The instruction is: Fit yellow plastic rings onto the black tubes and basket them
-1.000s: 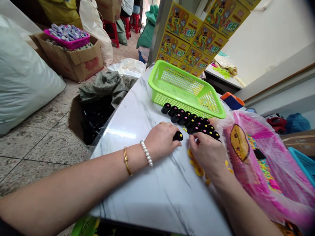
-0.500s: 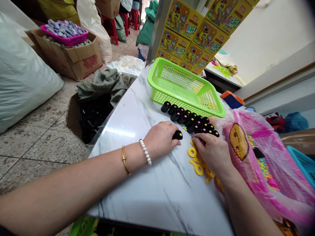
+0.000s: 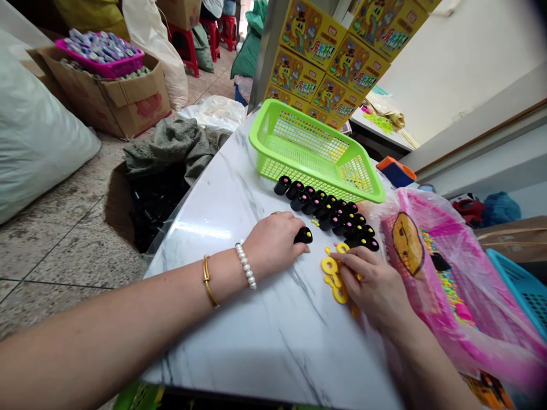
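Observation:
My left hand (image 3: 273,242) is closed around a small black cup (image 3: 304,235) whose open end faces right, with a yellow bead showing in it. My right hand (image 3: 376,282) is over a pile of yellow plastic ring pieces (image 3: 329,266); its index finger reaches out to them and the thumb is apart below. Part of the pile is hidden under that hand. Beyond both hands lie several black cups (image 3: 315,204) in rows, with pink or yellow beads at their mouths. A few loose yellow beads (image 3: 315,222) rest beside the rows.
A green basket (image 3: 316,176) stands behind the cups. At right is a pink basket (image 3: 410,205) lined with plastic and holding coloured beads. An open carton of black parts (image 3: 154,199) sits left of the table (image 3: 239,341). Yellow printed boxes (image 3: 316,40) are stacked behind.
My right hand has drawn back from the cup rows to the yellow ring pieces, its index finger now extended. The left hand still holds its cup. The view has shifted slightly.

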### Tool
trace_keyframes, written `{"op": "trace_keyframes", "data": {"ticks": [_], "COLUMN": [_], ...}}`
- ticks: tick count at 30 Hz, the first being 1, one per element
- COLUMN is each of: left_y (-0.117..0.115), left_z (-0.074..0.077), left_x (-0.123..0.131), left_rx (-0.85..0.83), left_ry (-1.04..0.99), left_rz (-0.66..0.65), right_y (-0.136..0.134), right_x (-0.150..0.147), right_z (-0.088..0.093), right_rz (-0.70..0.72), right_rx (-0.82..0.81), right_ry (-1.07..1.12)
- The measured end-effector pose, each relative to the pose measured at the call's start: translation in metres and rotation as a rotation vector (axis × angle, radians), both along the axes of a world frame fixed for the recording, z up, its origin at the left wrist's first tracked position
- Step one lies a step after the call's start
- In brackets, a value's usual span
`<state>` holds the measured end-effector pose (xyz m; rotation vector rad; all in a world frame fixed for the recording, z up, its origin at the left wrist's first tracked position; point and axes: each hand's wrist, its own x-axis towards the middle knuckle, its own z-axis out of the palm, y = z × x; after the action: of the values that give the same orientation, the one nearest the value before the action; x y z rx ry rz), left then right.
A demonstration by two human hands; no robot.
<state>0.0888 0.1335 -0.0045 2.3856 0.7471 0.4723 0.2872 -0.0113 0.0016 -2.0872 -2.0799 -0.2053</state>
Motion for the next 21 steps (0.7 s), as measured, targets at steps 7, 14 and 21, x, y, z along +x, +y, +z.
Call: {"op": "trace_keyframes", "data": {"ticks": [7, 14, 21], "left_y": [0.001, 0.001, -0.001], "left_z": [0.000, -0.004, -0.004], "left_x": [0.000, 0.001, 0.001], "left_rx": [-0.004, 0.005, -0.013], "left_ry": [-0.005, -0.031, -0.058], "left_rz": [-0.006, -0.051, -0.084], "right_y": [0.008, 0.033, 0.032], "right_x": [0.005, 0.001, -0.012], "right_z": [0.004, 0.001, 0.002], "right_rz": [-0.151, -0.250, -0.275], "right_rx": [0.016, -0.053, -0.085], "right_ry": [-0.058, -0.254, -0.384]}}
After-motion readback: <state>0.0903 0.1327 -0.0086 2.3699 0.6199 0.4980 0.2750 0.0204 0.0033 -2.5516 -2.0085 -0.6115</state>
